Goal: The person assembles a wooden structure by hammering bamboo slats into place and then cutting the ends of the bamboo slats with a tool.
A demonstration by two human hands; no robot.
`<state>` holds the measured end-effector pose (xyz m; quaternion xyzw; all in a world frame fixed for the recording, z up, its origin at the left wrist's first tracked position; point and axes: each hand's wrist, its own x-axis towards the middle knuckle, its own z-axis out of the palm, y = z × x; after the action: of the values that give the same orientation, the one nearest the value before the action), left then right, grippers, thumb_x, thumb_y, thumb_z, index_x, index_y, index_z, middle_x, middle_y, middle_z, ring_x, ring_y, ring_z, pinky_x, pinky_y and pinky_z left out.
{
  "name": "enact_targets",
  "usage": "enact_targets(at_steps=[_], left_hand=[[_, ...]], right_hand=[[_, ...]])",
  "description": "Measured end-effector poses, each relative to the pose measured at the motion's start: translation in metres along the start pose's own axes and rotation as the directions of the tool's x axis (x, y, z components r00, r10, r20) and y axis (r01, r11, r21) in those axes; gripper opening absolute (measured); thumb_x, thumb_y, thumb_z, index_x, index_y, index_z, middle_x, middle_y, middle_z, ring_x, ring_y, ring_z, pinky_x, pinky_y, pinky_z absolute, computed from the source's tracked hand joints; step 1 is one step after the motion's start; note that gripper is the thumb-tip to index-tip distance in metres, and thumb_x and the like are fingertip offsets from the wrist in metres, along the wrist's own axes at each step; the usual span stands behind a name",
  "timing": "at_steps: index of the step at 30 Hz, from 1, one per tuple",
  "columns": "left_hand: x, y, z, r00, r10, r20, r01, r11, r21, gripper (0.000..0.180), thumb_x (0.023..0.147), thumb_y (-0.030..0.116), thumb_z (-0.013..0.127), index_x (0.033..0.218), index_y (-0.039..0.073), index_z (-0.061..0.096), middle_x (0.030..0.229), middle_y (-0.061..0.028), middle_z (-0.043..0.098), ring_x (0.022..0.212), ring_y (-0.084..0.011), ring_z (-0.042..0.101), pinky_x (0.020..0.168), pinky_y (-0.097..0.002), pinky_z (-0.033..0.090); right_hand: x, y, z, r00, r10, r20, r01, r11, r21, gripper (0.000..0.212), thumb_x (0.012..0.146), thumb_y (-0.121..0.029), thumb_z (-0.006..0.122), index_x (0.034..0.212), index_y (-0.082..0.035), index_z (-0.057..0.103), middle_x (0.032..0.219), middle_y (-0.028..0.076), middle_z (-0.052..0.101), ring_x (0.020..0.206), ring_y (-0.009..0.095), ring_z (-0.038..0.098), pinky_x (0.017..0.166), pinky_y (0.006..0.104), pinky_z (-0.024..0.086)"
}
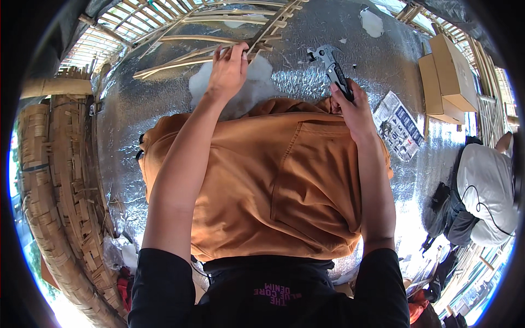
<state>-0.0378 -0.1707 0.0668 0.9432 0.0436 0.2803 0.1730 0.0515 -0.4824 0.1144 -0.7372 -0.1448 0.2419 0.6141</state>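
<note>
My left hand is closed on the near end of a bamboo slat frame, its fingers at the long crosspiece where several thin strips meet. My right hand grips the black handle of a hammer multi-tool. The tool's grey metal head points up and away, to the right of the frame and apart from it. A pale whitish patch shows on the foil beneath my left hand. Both forearms pass over my legs in brown trousers.
Silver foil sheeting covers the floor. A printed leaflet lies right of my knee, with cardboard boxes beyond it. Woven bamboo lines the left side. Another person in a light top sits at the right edge.
</note>
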Motion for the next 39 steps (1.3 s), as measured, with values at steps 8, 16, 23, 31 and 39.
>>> enact_targets(at_steps=[8, 16, 23, 31, 39], left_hand=[[0.016, -0.014, -0.005, 0.993, -0.016, -0.118, 0.014, 1.000, -0.020, 0.019, 0.100, 0.010, 0.050, 0.119, 0.008, 0.049, 0.094, -0.0170, 0.070, 0.096, -0.0371, 0.067, 0.106, -0.0560, 0.039], [0.021, -0.031, 0.006, 0.998, -0.049, -0.027, 0.049, 0.999, 0.003, 0.019, 0.100, 0.012, 0.051, 0.119, 0.011, 0.051, 0.097, -0.0146, 0.071, 0.097, -0.0352, 0.067, 0.108, -0.0598, 0.036], [-0.005, -0.029, 0.022, 0.987, -0.080, 0.142, 0.061, 0.989, 0.132, 0.030, 0.102, 0.023, 0.049, 0.128, 0.008, 0.048, 0.113, -0.0160, 0.067, 0.118, -0.0330, 0.060, 0.115, -0.0640, 0.026], [-0.024, -0.036, 0.033, 0.935, -0.199, 0.295, 0.098, 0.941, 0.325, 0.068, 0.100, 0.047, 0.049, 0.148, 0.000, 0.035, 0.147, -0.0176, 0.047, 0.146, -0.0334, 0.031, 0.115, -0.0744, 0.010], [-0.033, -0.024, 0.032, 0.956, -0.186, 0.228, 0.067, 0.892, 0.446, 0.077, 0.096, 0.057, 0.053, 0.146, 0.002, 0.034, 0.143, -0.0189, 0.046, 0.143, -0.0377, 0.031, 0.114, -0.0707, 0.017]], right_hand=[[0.000, -0.007, 0.003, 0.999, 0.040, -0.013, -0.040, 0.999, -0.026, 0.027, 0.096, -0.028, 0.070, 0.090, -0.005, 0.060, 0.067, -0.002, 0.057, 0.060, 0.006, 0.053, 0.056, 0.0235, 0.044], [0.002, -0.001, 0.005, 0.998, 0.058, -0.009, -0.058, 0.998, -0.023, 0.026, 0.097, -0.028, 0.070, 0.091, -0.004, 0.060, 0.068, -0.002, 0.057, 0.060, 0.006, 0.054, 0.056, 0.0235, 0.044], [0.003, -0.002, 0.004, 0.998, 0.069, 0.000, -0.069, 0.996, -0.053, 0.025, 0.097, -0.026, 0.070, 0.091, -0.004, 0.060, 0.068, -0.002, 0.058, 0.059, 0.006, 0.054, 0.055, 0.0234, 0.044], [0.005, 0.002, 0.003, 0.999, 0.034, 0.019, -0.033, 0.998, -0.053, 0.025, 0.097, -0.027, 0.069, 0.092, -0.004, 0.061, 0.068, -0.001, 0.058, 0.059, 0.007, 0.055, 0.055, 0.0248, 0.043], [0.003, -0.002, 0.004, 0.998, 0.052, 0.046, -0.049, 0.996, -0.074, 0.028, 0.097, -0.029, 0.068, 0.091, -0.003, 0.060, 0.068, -0.001, 0.058, 0.060, 0.007, 0.055, 0.055, 0.0248, 0.043]])
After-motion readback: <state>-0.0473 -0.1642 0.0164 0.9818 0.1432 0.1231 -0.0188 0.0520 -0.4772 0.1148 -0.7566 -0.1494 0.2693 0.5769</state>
